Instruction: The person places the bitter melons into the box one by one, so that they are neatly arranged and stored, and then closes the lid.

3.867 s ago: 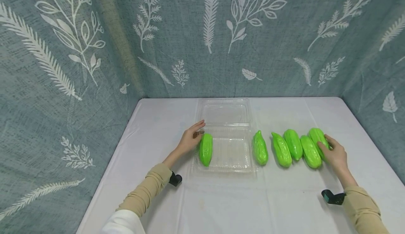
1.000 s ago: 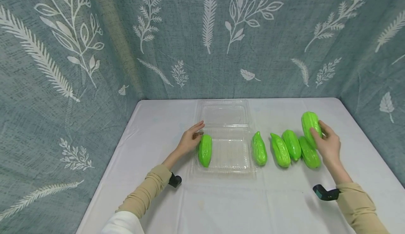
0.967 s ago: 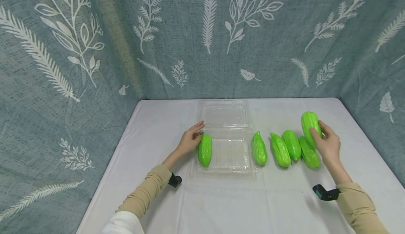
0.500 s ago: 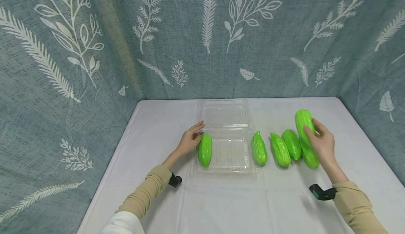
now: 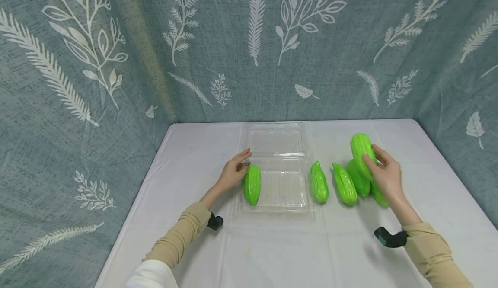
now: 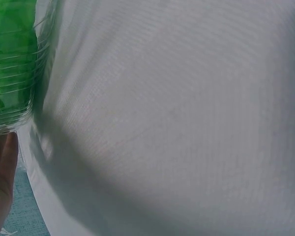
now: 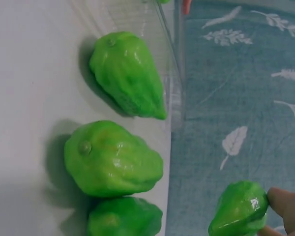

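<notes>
My right hand point(image 5: 389, 177) grips a bright green, ribbed bitter melon point(image 5: 361, 147) between thumb and fingers, raised over two others. The right wrist view shows the held melon point(image 7: 240, 209) at lower right, thumb against its side. An open clear plastic clamshell box point(image 5: 284, 193) lies at mid table, its lid point(image 5: 276, 141) folded back. One bitter melon point(image 5: 253, 186) sits inside along the left wall. My left hand point(image 5: 232, 171) rests at that wall, fingers extended; in the left wrist view its fingertips reach the box corner beside the green melon point(image 6: 10, 64), seen through ribbed plastic.
Right of the box lies one bitter melon point(image 5: 319, 183). Farther right are another melon point(image 5: 344, 185), then two partly covered by the held one, a melon point(image 5: 363, 188) and a melon point(image 5: 380, 197). A patterned curtain point(image 5: 233, 41) surrounds the white-covered table point(image 5: 280, 253).
The right hand has lifted the rightmost bitter melon and carried it left, over the neighbouring ones. The left hand, the box and the melon inside stay in place.
</notes>
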The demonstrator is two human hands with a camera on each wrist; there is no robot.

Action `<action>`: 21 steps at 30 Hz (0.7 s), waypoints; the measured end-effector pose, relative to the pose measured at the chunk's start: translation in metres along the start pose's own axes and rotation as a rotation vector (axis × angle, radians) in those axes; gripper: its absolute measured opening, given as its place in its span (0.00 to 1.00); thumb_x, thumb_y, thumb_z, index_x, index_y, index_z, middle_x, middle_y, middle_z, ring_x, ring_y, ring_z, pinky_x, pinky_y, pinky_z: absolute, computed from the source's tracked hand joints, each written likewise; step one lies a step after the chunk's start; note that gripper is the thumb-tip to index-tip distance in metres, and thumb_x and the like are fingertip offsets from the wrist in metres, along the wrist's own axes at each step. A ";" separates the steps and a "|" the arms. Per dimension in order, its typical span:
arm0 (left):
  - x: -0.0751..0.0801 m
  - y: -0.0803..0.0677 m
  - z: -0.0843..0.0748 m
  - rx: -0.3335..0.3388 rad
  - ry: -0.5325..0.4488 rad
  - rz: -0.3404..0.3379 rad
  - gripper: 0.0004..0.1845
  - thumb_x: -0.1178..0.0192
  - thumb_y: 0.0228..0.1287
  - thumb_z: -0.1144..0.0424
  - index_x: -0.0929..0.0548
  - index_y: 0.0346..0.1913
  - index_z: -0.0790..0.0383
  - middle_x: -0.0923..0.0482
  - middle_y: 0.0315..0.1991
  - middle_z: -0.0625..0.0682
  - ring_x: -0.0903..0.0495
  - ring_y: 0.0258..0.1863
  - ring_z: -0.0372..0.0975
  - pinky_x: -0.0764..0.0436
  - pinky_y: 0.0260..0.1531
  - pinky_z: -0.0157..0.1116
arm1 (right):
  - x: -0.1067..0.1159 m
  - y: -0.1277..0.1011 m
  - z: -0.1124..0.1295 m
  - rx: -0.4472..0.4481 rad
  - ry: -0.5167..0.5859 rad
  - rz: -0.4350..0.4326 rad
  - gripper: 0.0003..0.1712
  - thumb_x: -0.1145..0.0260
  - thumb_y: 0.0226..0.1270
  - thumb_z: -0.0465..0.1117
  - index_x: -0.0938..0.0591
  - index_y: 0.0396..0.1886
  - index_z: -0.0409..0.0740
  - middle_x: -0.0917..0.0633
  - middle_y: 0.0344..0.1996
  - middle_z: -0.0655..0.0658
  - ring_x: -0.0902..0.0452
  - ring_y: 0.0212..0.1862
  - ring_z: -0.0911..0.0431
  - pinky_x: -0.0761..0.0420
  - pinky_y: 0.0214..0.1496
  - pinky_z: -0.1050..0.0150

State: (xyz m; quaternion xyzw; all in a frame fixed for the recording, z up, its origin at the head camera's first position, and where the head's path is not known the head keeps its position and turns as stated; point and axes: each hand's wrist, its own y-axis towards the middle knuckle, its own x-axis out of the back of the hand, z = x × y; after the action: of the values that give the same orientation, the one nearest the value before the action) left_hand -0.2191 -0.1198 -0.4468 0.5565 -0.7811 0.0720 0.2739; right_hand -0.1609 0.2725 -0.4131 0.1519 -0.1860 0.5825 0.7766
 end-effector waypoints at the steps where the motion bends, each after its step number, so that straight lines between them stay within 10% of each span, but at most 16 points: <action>1: 0.000 0.000 0.000 0.001 -0.002 0.002 0.24 0.53 0.62 0.82 0.34 0.62 0.81 0.41 0.69 0.70 0.25 0.56 0.62 0.24 0.60 0.52 | -0.001 -0.001 0.001 0.000 0.010 0.007 0.38 0.49 0.72 0.53 0.45 0.73 0.39 0.40 0.71 0.32 0.39 0.67 0.33 0.32 0.68 0.45; 21: -0.003 0.003 0.010 -0.003 -0.022 -0.002 0.24 0.53 0.61 0.83 0.34 0.62 0.82 0.42 0.69 0.70 0.25 0.55 0.63 0.24 0.59 0.52 | -0.030 -0.007 0.016 -0.027 0.075 0.073 0.39 0.47 0.70 0.56 0.44 0.74 0.42 0.39 0.71 0.33 0.37 0.68 0.37 0.31 0.69 0.46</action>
State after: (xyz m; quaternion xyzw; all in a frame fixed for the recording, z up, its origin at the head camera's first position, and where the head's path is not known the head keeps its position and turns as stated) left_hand -0.2243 -0.1209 -0.4561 0.5577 -0.7836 0.0644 0.2661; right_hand -0.1636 0.2376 -0.4133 0.1126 -0.1703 0.6131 0.7632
